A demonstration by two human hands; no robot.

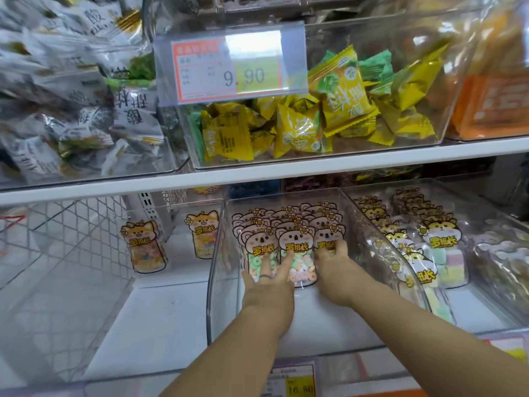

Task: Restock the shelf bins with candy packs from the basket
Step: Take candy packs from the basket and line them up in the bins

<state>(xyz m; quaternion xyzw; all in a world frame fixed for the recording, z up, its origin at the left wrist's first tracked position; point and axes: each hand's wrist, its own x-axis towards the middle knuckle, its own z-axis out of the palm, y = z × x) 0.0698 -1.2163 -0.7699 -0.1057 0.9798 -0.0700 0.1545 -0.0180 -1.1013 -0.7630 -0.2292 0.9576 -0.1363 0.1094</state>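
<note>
In the middle bin point(213, 282), 3 upright koala packs point(296, 242) stand right in front of both hands. The left hand point(267, 285) presses straight fingers on 2 packs, and the right hand point(333, 263) curls round the rightmost.

- The left arm point(229, 353) and the right arm point(429, 333) are both bare along the whole length in view, from the lower edge of the picture up to the wrist.
- The left hand point(267, 287) is bare and wears a thin dark ring point(264, 277) round one of its middle fingers, close to the knuckle.
- The right hand point(333, 262) is bare at the back and the wrist; its fingertips are too small and blurred to make out details.
</note>
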